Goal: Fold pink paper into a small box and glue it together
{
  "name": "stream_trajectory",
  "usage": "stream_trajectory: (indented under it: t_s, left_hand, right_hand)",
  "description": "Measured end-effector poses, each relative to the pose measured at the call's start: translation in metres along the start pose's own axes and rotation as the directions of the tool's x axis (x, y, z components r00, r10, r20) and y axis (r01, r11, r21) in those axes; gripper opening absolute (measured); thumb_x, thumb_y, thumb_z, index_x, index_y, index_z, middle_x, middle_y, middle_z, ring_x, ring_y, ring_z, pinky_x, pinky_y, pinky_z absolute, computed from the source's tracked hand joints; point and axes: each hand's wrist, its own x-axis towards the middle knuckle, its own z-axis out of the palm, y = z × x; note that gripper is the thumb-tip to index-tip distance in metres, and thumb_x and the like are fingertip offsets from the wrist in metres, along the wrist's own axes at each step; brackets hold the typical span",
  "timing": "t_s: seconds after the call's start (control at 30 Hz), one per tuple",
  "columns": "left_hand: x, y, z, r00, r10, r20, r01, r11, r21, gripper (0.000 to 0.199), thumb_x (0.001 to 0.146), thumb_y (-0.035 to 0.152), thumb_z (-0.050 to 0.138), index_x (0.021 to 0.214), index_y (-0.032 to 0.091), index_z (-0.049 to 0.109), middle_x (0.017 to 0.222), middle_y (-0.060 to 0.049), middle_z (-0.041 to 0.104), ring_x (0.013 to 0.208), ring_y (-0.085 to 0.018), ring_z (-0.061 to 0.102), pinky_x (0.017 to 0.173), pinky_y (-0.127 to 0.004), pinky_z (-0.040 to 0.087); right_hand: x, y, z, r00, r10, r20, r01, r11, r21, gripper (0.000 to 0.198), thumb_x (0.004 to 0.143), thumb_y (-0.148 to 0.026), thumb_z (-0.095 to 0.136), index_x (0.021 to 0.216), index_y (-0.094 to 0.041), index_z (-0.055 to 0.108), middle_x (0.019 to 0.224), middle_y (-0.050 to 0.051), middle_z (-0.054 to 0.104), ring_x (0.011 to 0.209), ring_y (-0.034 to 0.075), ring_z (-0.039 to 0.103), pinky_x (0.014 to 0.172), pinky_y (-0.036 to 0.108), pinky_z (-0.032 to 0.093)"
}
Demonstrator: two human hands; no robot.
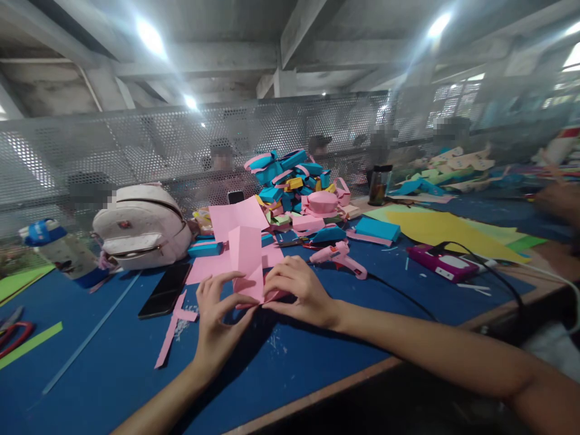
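A folded piece of pink paper [246, 254] stands upright in front of me, its lower edge between my two hands. My left hand [220, 308] pinches its near bottom edge with thumb and fingertips. From the other side, my right hand [301, 293] grips the same edge, fingers bent over a folded flap. The fingertips of both hands almost meet there. Behind it lie flat pink sheets [233, 214]. A pink glue gun [339, 257] rests on its side just beyond my right hand. Pink paper strips [174, 329] lie left of my left hand.
A heap of blue, pink and yellow paper pieces [294, 187] rises at the back. On the left are a black phone [165, 291], a white backpack [145, 229], a bottle [67, 254] and red-handled scissors [16, 335]. Yellow sheets [435, 232] and a purple power strip [441, 263] lie right.
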Motion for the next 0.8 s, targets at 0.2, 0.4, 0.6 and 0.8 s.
stream_trajectory:
  t_s: [0.2,0.4,0.6,0.8]
  left_hand:
    - [-0.0005,-0.0014,0.0008,1.000,0.011,0.006,-0.011,1.000,0.007,0.009,0.081,0.022,0.070,0.080,0.030,0.072,0.116,-0.004,0.060,0.111,-0.027,0.053,0.094,-0.047,0.036]
    - [-0.0002,-0.0045,0.0000,1.000,0.011,-0.003,-0.011,1.000,0.014,0.005,0.081,0.026,0.071,0.084,0.030,0.073,0.117,-0.004,0.061,0.112,-0.027,0.054,0.094,-0.046,0.038]
    - [0.0009,-0.0059,-0.0026,1.000,0.014,-0.018,-0.013,0.999,0.040,0.004,0.081,0.026,0.071,0.080,0.029,0.072,0.116,-0.004,0.060,0.110,-0.027,0.055,0.095,-0.047,0.036]
    - [0.0016,-0.0097,-0.0058,0.999,0.027,-0.037,-0.024,0.997,0.068,0.004,0.080,0.024,0.071,0.080,0.028,0.072,0.115,-0.004,0.061,0.109,-0.027,0.055,0.096,-0.047,0.035]
  right_hand:
    - [-0.0002,-0.0014,0.0016,0.999,-0.025,-0.031,0.026,1.000,0.006,0.006,0.087,-0.030,0.068,0.090,-0.025,0.070,0.088,0.001,0.069,0.086,0.019,0.053,0.080,0.037,0.035]
    - [0.0003,0.0006,-0.0001,0.998,-0.022,-0.052,0.022,1.000,-0.006,0.003,0.086,-0.027,0.070,0.087,-0.024,0.070,0.084,0.000,0.068,0.085,0.019,0.053,0.079,0.036,0.034]
    - [-0.0005,0.0030,-0.0016,0.998,0.011,-0.062,-0.010,1.000,0.022,0.004,0.082,-0.024,0.073,0.084,-0.023,0.069,0.083,0.001,0.067,0.084,0.019,0.054,0.079,0.036,0.033]
    - [0.0000,0.0058,-0.0026,0.997,0.053,-0.060,-0.050,0.997,0.061,0.004,0.082,-0.023,0.073,0.083,-0.023,0.069,0.083,0.001,0.067,0.084,0.019,0.053,0.080,0.036,0.033]
